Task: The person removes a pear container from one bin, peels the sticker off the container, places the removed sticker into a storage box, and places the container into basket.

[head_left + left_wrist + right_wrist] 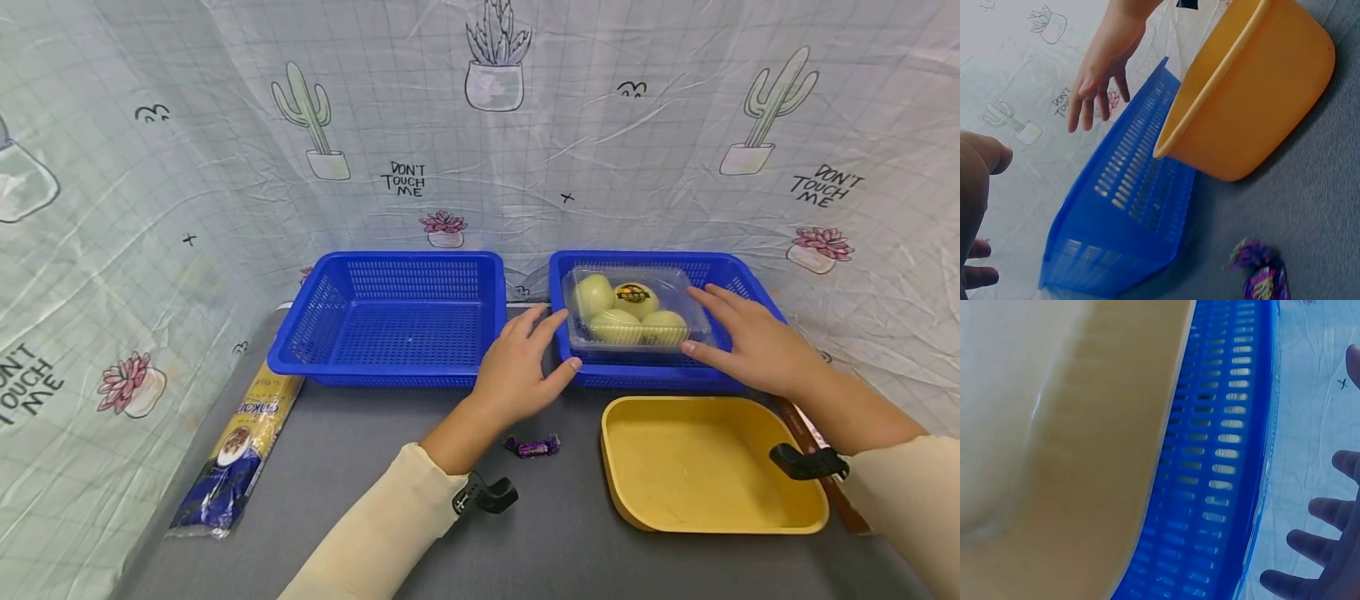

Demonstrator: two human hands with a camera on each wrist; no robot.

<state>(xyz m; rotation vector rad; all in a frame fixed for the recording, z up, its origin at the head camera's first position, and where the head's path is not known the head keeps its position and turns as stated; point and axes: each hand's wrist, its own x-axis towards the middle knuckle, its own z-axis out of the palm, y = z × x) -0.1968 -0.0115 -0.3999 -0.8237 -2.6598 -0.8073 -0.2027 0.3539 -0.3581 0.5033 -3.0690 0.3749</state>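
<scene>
A clear plastic box [633, 310] of pale green round fruit, with a dark label on its lid, sits in the right blue basket [637, 379]. Spread fingers mark my right hand [757, 337], whose fingertips are right at the box's right edge in the head view. To the left of the box, my left hand [521, 367] hovers over the basket's near left corner, fingers apart. Neither hand grips anything. The right wrist view has the right hand's fingers [1313, 547] beyond the basket rim.
The left blue basket [408, 337] stands at the back. In front are a purple-wrapped candy [532, 447] and a yellow tub [705, 467], with a brown bar-shaped thing [847, 504] partly behind it. A yellow and blue food packet [243, 446] lies at left. Printed cloth [570, 150] hangs behind.
</scene>
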